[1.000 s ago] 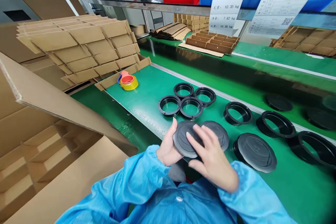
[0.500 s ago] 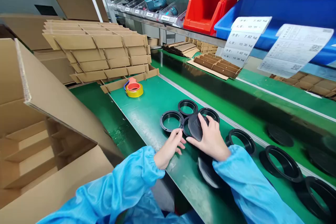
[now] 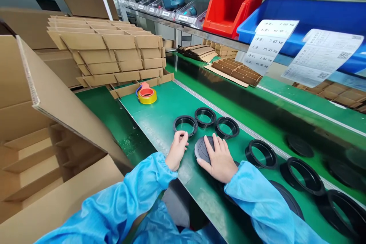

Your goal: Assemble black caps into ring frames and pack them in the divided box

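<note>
My right hand (image 3: 219, 158) lies with spread fingers on top of a round black ribbed lid (image 3: 201, 150), which covers whatever is beneath it. My left hand (image 3: 177, 150) has its fingers pinched together at the near rim of a black plastic ring (image 3: 175, 125). Behind the lid stand two more rings, a far one (image 3: 197, 122) and one to its right (image 3: 219, 129). Along the bench to the right, several similar rings (image 3: 251, 159) form a row. Part of another dark disc (image 3: 288, 198) shows beside my right sleeve.
A yellow tape roll on a red holder (image 3: 148, 99) lies on the green bench (image 3: 166, 103). Cardboard dividers (image 3: 114, 51) are stacked behind it. An open carton (image 3: 77, 129) stands at left. Overhead, a shelf holds a red bin (image 3: 220, 19) and a blue bin (image 3: 309, 15) with hanging labels.
The lid, tilted in my right hand before, now lies flat with that hand spread over it. My left hand has moved forward to the left ring, which has shifted slightly away from the others.
</note>
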Available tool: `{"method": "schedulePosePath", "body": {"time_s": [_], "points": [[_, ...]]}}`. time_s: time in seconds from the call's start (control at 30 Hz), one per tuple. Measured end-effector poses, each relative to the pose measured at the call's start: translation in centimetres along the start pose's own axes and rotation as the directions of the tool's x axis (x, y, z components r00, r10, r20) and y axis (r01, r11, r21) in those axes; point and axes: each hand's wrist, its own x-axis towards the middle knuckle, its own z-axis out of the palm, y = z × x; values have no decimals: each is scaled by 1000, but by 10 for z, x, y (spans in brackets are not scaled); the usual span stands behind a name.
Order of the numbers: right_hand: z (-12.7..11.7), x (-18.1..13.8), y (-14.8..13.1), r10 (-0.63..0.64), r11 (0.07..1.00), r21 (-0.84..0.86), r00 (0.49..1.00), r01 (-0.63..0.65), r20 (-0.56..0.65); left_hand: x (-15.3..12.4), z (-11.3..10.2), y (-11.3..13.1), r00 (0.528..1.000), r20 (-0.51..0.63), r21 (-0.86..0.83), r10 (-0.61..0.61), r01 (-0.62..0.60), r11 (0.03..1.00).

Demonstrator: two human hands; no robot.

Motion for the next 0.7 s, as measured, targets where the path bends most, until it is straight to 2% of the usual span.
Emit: {"method": "schedulePosePath", "body": {"time_s": [0.07, 0.1, 0.17, 0.2, 0.23, 0.37, 0.4, 0.47, 0.53, 0.6, 0.67, 0.7], "points": [[-14, 1, -2, -23, 999, 45, 999, 25, -44, -2, -1, -6, 999, -24, 7, 41, -41, 999], [-21, 4, -2, -25, 996, 79, 994, 33, -102, -3, -2, -10, 997, -37, 13, 66, -66, 998], [-33, 13, -3, 25, 988, 154, 965, 16, -261, -5, -4, -17, 990, -67, 32, 120, -118, 992], [-34, 18, -4, 62, 982, 188, 949, -2, -310, -7, -6, -20, 986, -81, 46, 147, -144, 989], [-32, 22, -6, 82, 977, 211, 947, -15, -310, -7, -8, -23, 980, -93, 62, 175, -169, 984], [-3, 29, -20, 15, 976, 216, 999, -5, -45, -11, -10, -24, 954, -80, 131, 288, -276, 952], [1, 29, -22, 4, 976, 216, 1000, -3, -3, -13, -9, -22, 946, -63, 145, 318, -307, 941], [-1, 31, -18, -23, 973, 230, 1000, 21, 8, -17, -6, -18, 924, -11, 163, 383, -376, 912], [-16, 38, 7, 9, 967, 256, 1000, -8, -6, -20, -3, -16, 853, 112, 226, 510, -522, 823], [-40, 44, 59, 202, 948, 254, 979, -191, -18, -21, 0, -18, 705, 323, 295, 631, -708, 641], [-65, 38, 130, 497, 851, 213, 867, -481, -28, -17, 3, -22, 534, 536, 315, 654, -845, 432], [-77, 29, 167, 615, 777, 193, 787, -599, -37, -15, 5, -24, 479, 604, 310, 636, -877, 366]]}}
